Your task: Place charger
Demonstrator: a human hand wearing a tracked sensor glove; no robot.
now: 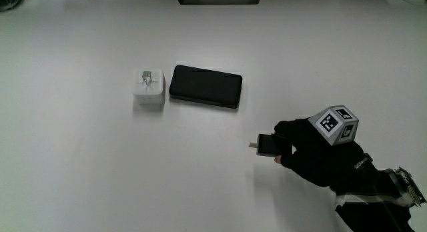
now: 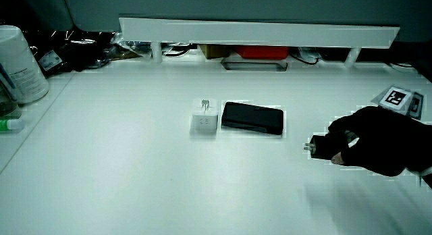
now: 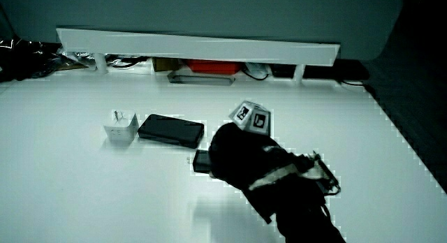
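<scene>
The gloved hand [image 1: 283, 147] is shut on a small black charger [image 1: 266, 144], low over the table and nearer to the person than the black phone-like slab [image 1: 205, 86]. In both side views the black charger [image 2: 319, 146] [image 3: 202, 161] sticks out of the hand's [image 2: 341, 148] [image 3: 218, 159] curled fingers, close to the tabletop. A white plug charger [image 1: 148, 88] with its prongs up stands beside the black slab, also seen in both side views as the white charger [image 2: 204, 117] [image 3: 120, 127] next to the slab [image 2: 252, 117] [image 3: 170, 130].
A low white partition [image 2: 256, 34] [image 3: 195, 47] runs along the table edge farthest from the person, with a red item and cables under it. A white canister [image 2: 19, 63] stands at the table's corner, with dark bags beside it.
</scene>
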